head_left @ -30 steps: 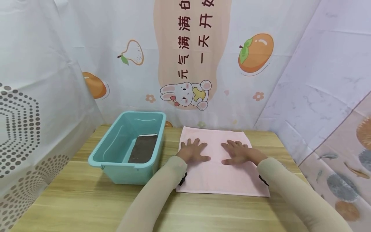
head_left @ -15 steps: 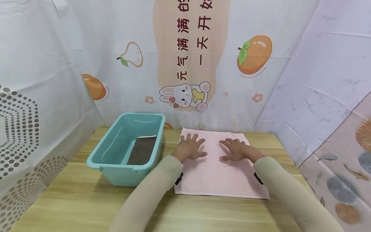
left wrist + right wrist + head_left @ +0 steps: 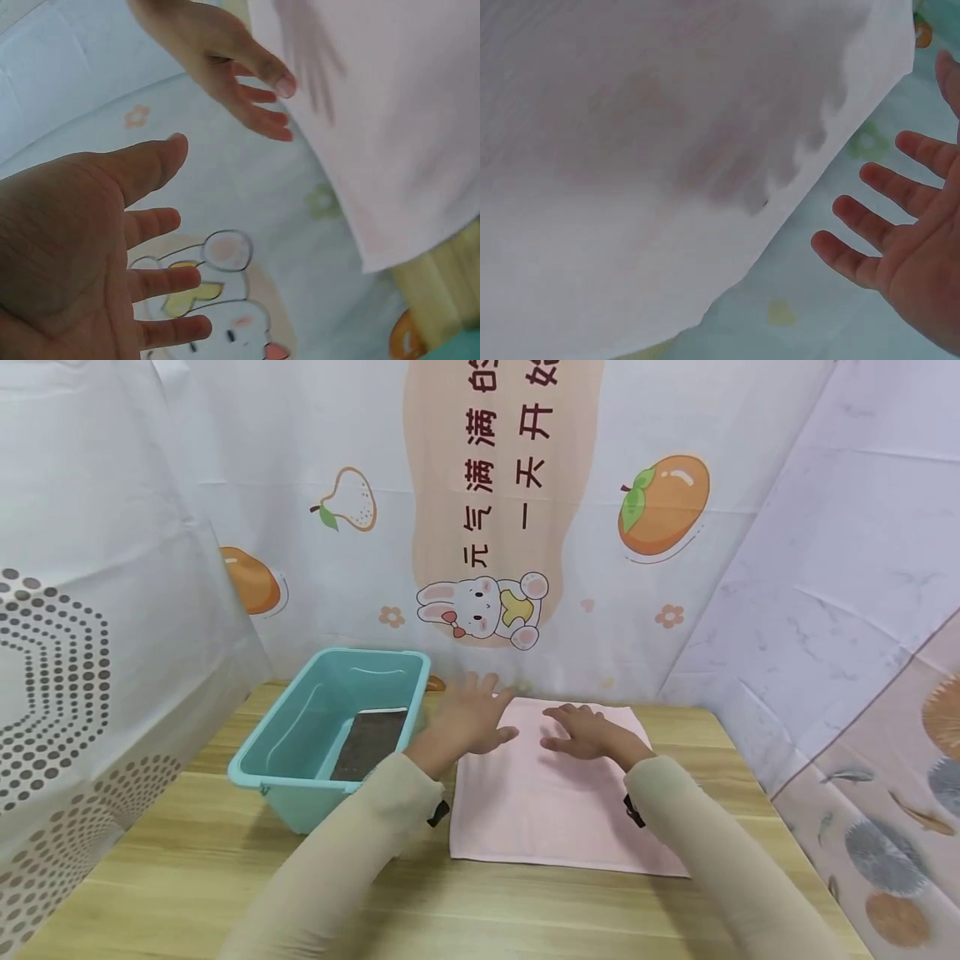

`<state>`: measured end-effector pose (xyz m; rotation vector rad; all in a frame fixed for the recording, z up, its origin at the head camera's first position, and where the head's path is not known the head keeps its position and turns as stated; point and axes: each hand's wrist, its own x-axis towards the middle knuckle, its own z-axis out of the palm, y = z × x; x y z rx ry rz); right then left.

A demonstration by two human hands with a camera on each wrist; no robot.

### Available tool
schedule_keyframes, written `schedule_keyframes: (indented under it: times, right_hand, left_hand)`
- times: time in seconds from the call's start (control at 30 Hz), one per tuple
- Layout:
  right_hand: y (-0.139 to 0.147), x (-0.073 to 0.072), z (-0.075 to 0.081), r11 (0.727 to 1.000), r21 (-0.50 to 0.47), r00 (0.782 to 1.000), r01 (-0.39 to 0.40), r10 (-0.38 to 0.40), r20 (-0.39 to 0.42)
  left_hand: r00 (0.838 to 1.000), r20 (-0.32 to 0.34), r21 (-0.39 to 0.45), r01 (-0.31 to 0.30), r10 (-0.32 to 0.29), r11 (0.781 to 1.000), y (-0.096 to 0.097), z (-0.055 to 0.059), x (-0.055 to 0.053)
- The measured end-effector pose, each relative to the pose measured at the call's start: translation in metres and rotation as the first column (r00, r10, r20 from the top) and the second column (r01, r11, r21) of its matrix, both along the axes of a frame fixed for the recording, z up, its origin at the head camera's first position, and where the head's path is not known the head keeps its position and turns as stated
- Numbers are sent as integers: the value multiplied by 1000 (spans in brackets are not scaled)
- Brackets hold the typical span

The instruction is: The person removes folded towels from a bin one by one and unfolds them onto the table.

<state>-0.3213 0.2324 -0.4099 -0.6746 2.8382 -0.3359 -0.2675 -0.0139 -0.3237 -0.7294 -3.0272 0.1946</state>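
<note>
A pink towel (image 3: 555, 810) lies flat and spread out on the wooden table. Over its far left corner, in the head view, hovers my left hand (image 3: 468, 718), slightly blurred, fingers spread and holding nothing. My right hand (image 3: 585, 732) hangs above the towel's far half with its fingers loosely extended, casting a shadow on the cloth. In the left wrist view the left palm (image 3: 67, 240) shows with thumb and fingers apart, the right hand (image 3: 225, 67) beyond it. The right wrist view shows the right fingers (image 3: 847, 259) straight and separate, beside the towel's edge.
Left of the towel stands a teal plastic tub (image 3: 262, 781) with a dark, flat, light-edged item (image 3: 371, 743) inside. A printed curtain (image 3: 337, 585) hangs right behind the table (image 3: 480, 910), and more curtains close in both sides.
Both hands have lifted off the towel, where they lay spread a second ago. The left has moved left and away toward the back; the right has shifted slightly left and back.
</note>
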Motion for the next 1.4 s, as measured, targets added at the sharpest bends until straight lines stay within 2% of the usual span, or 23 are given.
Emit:
schedule_keyframes:
  times: [0.1, 0.27, 0.43, 0.63, 0.73, 0.9, 1.03, 1.1, 1.23, 1.3, 1.37, 1.4]
  right_hand:
    - [-12, -3, 0, 999, -32, 999, -27, 26, -30]
    - [-37, -4, 4, 991, -114, 997, -71, 67, -41]
    - [-62, 2, 10, 977, -184, 994, -109, 105, -32]
    - [-86, 10, 19, 965, -220, 989, -145, 138, -46]
    - [-97, 15, 24, 960, -228, 986, -164, 153, -64]
    - [-118, 24, 30, 947, -256, 979, -193, 170, -109]
    - [-137, 29, 32, 916, -345, 978, -205, 174, -119]
    - [-147, 31, 33, 891, -411, 981, -192, 162, -107]
    - [-168, 38, 35, 810, -577, 994, -103, 96, -43]
    - [-179, 42, 37, 739, -674, 997, -12, 58, 46]
    - [-191, 46, 39, 639, -762, 984, 106, 41, 171]
    - [-196, 48, 40, 575, -800, 970, 169, 47, 238]
  left_hand:
    - [1000, -25, -27, -5, 5, 1000, -10, 16, 5]
    - [1000, -24, -33, -4, 3, 999, -28, 37, 10]
    - [1000, 14, -14, -27, 28, 1000, -48, 47, 12]
    - [998, 38, -21, -52, 53, 998, -67, 59, 13]
    - [997, 31, -28, -65, 66, 997, -75, 65, 11]
    - [996, 41, -25, -81, 82, 996, -88, 72, 1]
    - [990, 84, 7, -111, 110, 994, -102, 75, -12]
    - [986, 107, 16, -132, 130, 991, -110, 76, -19]
    - [973, 166, 41, -167, 159, 985, -128, 75, -32]
    - [966, 203, 69, -174, 157, 982, -138, 73, -39]
    - [958, 251, 114, -174, 142, 978, -148, 69, -47]
    - [951, 279, 138, -175, 131, 975, -153, 66, -50]
